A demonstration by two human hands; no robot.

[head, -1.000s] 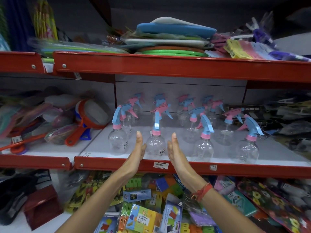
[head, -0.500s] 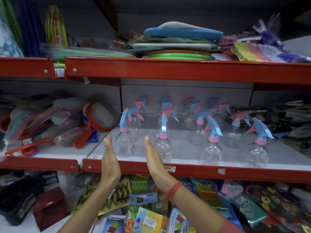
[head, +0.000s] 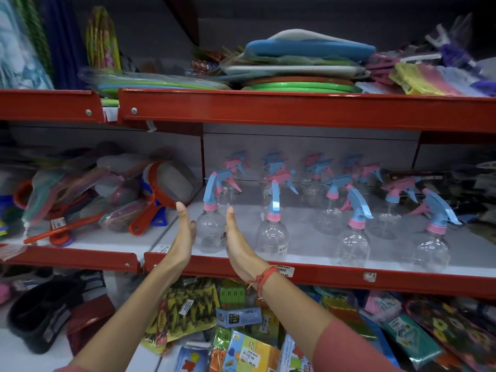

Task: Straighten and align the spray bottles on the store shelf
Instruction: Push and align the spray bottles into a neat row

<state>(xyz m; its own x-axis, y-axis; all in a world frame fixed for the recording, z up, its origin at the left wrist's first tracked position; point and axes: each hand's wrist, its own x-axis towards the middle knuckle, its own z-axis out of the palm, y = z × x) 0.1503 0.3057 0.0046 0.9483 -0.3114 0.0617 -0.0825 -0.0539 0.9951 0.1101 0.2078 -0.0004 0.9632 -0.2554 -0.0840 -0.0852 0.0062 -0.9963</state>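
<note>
Lower centre of the frame: the left hand [head: 182, 237] and right hand [head: 237, 242] reach over the red shelf lip [head: 322, 275], palms facing, each grip released with fingers straight, flanking the leftmost front spray bottle [head: 210, 232]; flat palms probably serve as guides to square it, though contact cannot be confirmed. Centre to right, three more front bottles [head: 272, 237] stand apart along the shelf edge, their blue triggers pointing in different directions. Behind them, near the back panel, further bottles [head: 332, 200] stand in loose rows, likewise awaiting alignment.
</note>
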